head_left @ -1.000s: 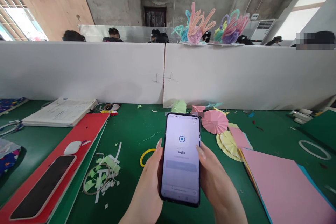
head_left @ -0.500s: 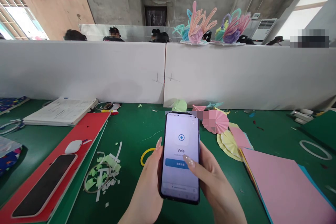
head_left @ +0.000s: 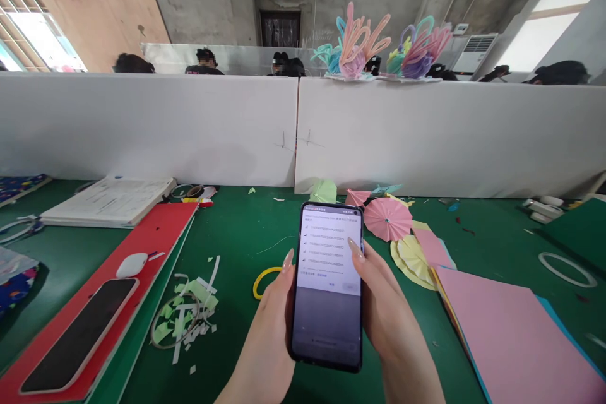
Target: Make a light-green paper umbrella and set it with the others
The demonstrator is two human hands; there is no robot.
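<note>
A smartphone [head_left: 326, 315] is held upright over the green table, its lit screen facing me. A list of several text rows fills the upper part of the screen, and the lower part is dimmed. My left hand [head_left: 267, 334] grips the phone's left edge, thumb along the side. Around the right edge is my right hand [head_left: 392, 309], its thumb over the upper right of the list. Behind the left thumb a yellow ring [head_left: 258, 284] lies partly hidden on the table. Pink folded-paper rosette [head_left: 388, 219] and yellow rosette [head_left: 409, 262] lie beyond the right hand.
Left are a red folder [head_left: 165, 227] bearing a dark phone [head_left: 80, 334] and white earphone case [head_left: 132, 264], paper scraps [head_left: 189, 309], and a paper stack [head_left: 111, 199]. Coloured sheets [head_left: 521, 328] lie right. White partition [head_left: 189, 132] stands behind; people sit beyond it.
The phone's screen has switched from a page with a logo and blue button to a list over a dimmed page. My right thumb has moved up and slightly right.
</note>
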